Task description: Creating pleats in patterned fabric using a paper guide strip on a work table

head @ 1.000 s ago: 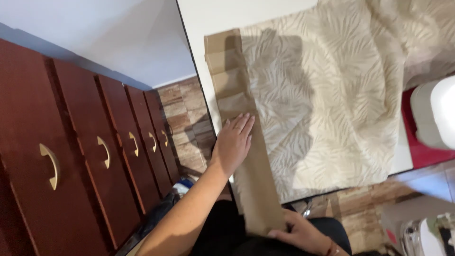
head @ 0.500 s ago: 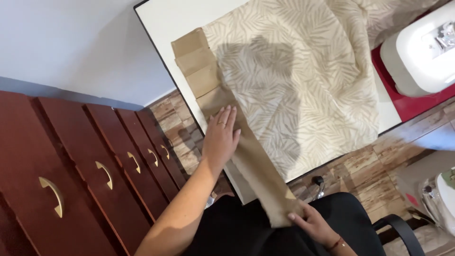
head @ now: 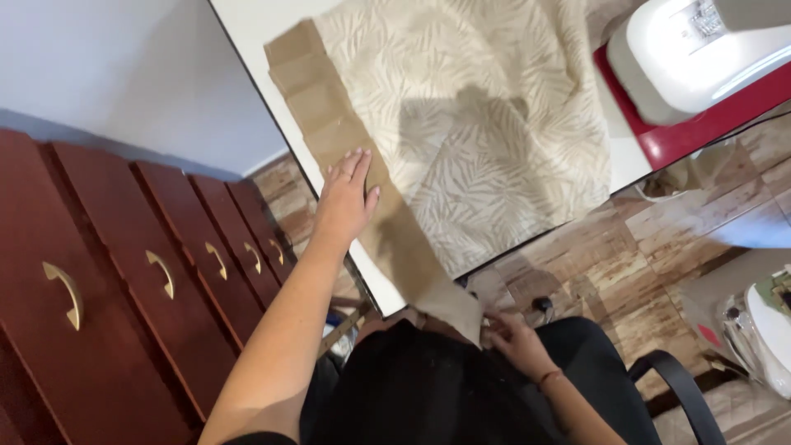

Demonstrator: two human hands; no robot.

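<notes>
The left hand (head: 346,198) lies flat, fingers together and stretched toward 12 o'clock, pressing down on a long strip of brown creased paper (head: 317,99) that runs along the near edge of a white table (head: 247,33). The strip reaches from 11 o'clock at the top down toward 6 o'clock, where its lower end hangs off the table edge over the person's lap. The right hand (head: 515,342), at 5 o'clock from the left one, has its fingers curled at that hanging lower end; whether it pinches the paper cannot be told. Touching the strip at its 3 o'clock side lies a beige cloth with a pale leaf pattern (head: 494,140), spread across the table and rumpled toward 1 o'clock. At 2 o'clock a white sewing machine (head: 692,49) stands on a red mat (head: 700,132). At 9 o'clock is a row of dark red wooden drawer fronts with curved brass handles (head: 165,272). Below, at 5 o'clock, the black armrest of a chair (head: 676,387) shows over a stone-patterned tile floor (head: 626,255)
</notes>
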